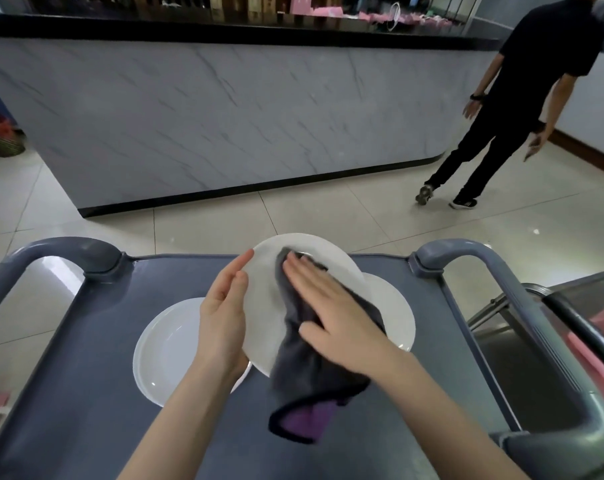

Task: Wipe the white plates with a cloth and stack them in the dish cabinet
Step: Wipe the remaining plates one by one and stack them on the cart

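- The right hand (331,313) lies flat with straight fingers, pressing the cloth (304,375) onto the plate (262,306).
- The left hand (224,317) grasps the tilted plate's left rim.
- The plate is held above the cart (86,375).
- A left plate (162,348) and a right plate (397,317) lie on the cart.
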`<state>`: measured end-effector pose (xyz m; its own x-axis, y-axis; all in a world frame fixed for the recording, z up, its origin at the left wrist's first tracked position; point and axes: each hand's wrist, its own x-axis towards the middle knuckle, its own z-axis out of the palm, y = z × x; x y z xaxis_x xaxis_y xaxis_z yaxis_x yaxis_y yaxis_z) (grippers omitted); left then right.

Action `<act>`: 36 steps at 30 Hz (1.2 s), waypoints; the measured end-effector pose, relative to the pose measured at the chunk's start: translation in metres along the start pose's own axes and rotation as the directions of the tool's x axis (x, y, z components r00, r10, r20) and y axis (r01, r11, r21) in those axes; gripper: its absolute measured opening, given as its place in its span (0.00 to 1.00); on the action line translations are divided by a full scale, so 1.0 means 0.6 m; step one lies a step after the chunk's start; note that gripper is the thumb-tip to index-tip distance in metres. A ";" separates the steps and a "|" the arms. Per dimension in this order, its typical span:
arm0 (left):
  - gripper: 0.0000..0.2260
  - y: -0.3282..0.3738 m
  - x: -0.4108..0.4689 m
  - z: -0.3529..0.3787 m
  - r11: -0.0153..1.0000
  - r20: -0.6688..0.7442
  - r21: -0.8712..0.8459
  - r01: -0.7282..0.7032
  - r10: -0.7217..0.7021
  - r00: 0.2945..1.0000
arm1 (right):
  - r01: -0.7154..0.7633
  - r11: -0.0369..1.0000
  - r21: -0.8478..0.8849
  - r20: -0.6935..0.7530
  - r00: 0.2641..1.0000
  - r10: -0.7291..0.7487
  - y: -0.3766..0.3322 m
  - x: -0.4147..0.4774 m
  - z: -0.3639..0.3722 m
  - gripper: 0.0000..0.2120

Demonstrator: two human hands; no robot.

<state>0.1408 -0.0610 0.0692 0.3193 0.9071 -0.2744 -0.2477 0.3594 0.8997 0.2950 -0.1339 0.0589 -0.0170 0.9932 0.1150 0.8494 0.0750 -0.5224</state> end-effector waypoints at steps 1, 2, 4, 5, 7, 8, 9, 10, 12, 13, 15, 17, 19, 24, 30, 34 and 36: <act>0.13 0.002 -0.003 0.001 1.000 0.027 0.020 -0.018 0.017 0.999 | -0.030 0.999 -0.028 -0.028 0.999 0.029 0.011 0.009 -0.008 0.37; 0.14 0.003 -0.006 0.001 0.999 0.054 0.033 -0.036 0.034 0.998 | -0.044 0.998 -0.049 -0.059 0.997 0.041 0.020 0.017 -0.017 0.36; 0.13 0.004 -0.010 -0.004 0.996 0.104 0.064 -0.064 0.058 0.993 | -0.032 0.997 -0.072 -0.117 0.993 0.023 0.030 0.033 -0.034 0.36; 0.13 0.004 -0.010 -0.007 0.992 0.125 0.101 -0.082 0.069 0.990 | -0.021 0.998 -0.065 -0.130 0.991 0.013 0.034 0.042 -0.043 0.35; 0.15 0.005 -0.009 -0.014 0.977 0.156 0.179 -0.112 0.084 0.984 | -0.010 1.000 -0.003 -0.100 0.995 0.009 0.040 0.062 -0.062 0.32; 0.16 0.006 -0.008 -0.019 0.972 0.159 0.204 -0.119 0.088 0.983 | -0.027 0.998 0.054 -0.056 0.998 0.030 0.041 0.071 -0.075 0.29; 0.18 0.008 -0.006 -0.023 0.968 0.156 0.219 -0.124 0.090 0.984 | -0.066 0.990 0.121 -0.004 0.998 0.067 0.044 0.076 -0.087 0.27; 0.18 0.010 -0.004 -0.027 0.966 0.156 0.224 -0.130 0.096 0.983 | -0.118 0.974 0.192 0.041 0.993 0.112 0.047 0.078 -0.099 0.25; 0.18 0.015 -0.002 -0.033 0.968 0.153 0.209 -0.136 0.105 0.983 | -0.218 0.913 0.346 0.072 0.976 0.206 0.052 0.073 -0.111 0.19; 0.18 0.016 -0.002 -0.034 0.973 0.136 0.191 -0.131 0.106 0.985 | -0.245 0.877 0.414 0.041 0.967 0.251 0.053 0.067 -0.109 0.16; 0.17 0.016 0.000 -0.039 0.983 0.096 0.147 -0.109 0.096 0.991 | -0.268 0.835 0.481 -0.131 0.920 0.370 0.049 0.046 -0.091 0.12; 0.17 0.013 0.003 -0.043 0.991 0.043 0.090 -0.095 0.092 0.995 | -0.281 0.769 0.575 -0.266 0.825 0.500 0.038 0.014 -0.058 0.11; 0.17 0.013 0.007 -0.047 0.995 -0.020 0.022 -0.095 0.096 0.995 | -0.268 0.623 0.735 -0.242 0.754 0.610 0.021 -0.019 -0.020 0.13; 0.17 0.032 0.028 -0.056 0.989 0.057 0.062 -0.134 0.130 0.990 | -0.252 0.461 0.851 -0.142 0.734 0.664 0.009 -0.022 -0.016 0.11; 0.18 0.048 0.027 -0.046 0.936 0.331 0.275 -0.221 0.124 0.935 | -0.201 0.919 0.339 0.003 0.977 0.212 0.013 0.065 -0.138 0.15; 0.17 0.034 0.022 -0.042 0.950 0.295 0.245 -0.192 0.115 0.948 | -0.245 0.905 0.348 0.048 0.969 0.243 0.010 0.080 -0.135 0.16; 0.17 0.034 0.020 -0.047 0.964 0.262 0.199 -0.174 0.119 0.958 | -0.286 0.829 0.480 -0.043 0.937 0.347 0.019 0.051 -0.114 0.14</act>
<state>0.1139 -0.0367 0.0746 0.5161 0.8539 -0.0668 -0.1121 0.1446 0.9831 0.3403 -0.1089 0.1139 0.3015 0.9527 -0.0376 0.4561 -0.1788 -0.8718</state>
